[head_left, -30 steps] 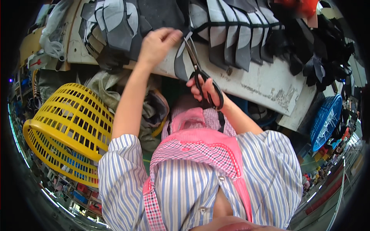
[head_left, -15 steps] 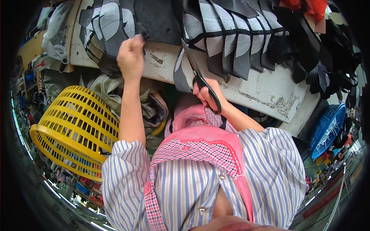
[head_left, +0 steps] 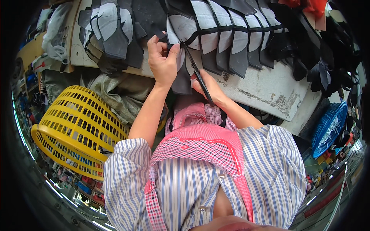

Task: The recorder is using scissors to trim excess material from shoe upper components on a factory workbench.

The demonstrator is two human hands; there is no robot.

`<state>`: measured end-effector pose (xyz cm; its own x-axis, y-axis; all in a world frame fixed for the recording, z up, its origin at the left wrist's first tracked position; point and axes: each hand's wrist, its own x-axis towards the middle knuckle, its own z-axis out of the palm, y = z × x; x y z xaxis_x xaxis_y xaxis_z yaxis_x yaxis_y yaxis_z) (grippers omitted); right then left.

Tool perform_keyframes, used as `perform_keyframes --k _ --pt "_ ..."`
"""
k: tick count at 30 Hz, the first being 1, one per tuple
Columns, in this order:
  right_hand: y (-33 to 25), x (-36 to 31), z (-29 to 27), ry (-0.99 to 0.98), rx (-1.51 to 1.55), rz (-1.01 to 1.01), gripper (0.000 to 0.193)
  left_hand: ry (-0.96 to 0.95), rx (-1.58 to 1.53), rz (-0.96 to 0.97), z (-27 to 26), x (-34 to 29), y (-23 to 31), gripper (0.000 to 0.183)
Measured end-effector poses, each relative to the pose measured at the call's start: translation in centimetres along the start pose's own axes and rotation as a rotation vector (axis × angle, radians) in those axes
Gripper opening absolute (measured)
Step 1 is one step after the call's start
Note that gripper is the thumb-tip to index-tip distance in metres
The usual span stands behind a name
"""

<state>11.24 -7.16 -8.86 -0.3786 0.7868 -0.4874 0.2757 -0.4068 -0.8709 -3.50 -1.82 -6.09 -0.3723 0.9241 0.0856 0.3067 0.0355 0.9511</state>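
Blue-and-white striped shirt, short sleeves, pink apron, checked strap

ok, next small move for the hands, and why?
Probably a small snip at the tips of the long black-handled metal scissors. The right hand holds them, blades reaching the edge of the hanging grey-and-white flat piece, near the black strip. The left hand has its thumb over that piece's other edge, so it looks steadied.
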Motion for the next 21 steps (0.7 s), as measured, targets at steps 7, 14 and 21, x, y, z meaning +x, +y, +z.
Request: perform_keyframes --k 7,14,21 --pt "-1.9 -0.2 -1.9 0.008 -0.257 0.098 0.049 -0.022 -0.105 -0.084 -0.5 0.2 0.5 0.041" --pt "-1.8 -0.6 -3.5 -0.089 -0.303 0.086 0.049 -0.096 -0.123 -0.136 -0.9 0.4 0.9 0.042" --pt "-1.5 -1.9 -4.1 -0.417 0.647 0.247 0.036 -0.155 -0.425 -0.357 -1.3 1.2 1.3 0.043"
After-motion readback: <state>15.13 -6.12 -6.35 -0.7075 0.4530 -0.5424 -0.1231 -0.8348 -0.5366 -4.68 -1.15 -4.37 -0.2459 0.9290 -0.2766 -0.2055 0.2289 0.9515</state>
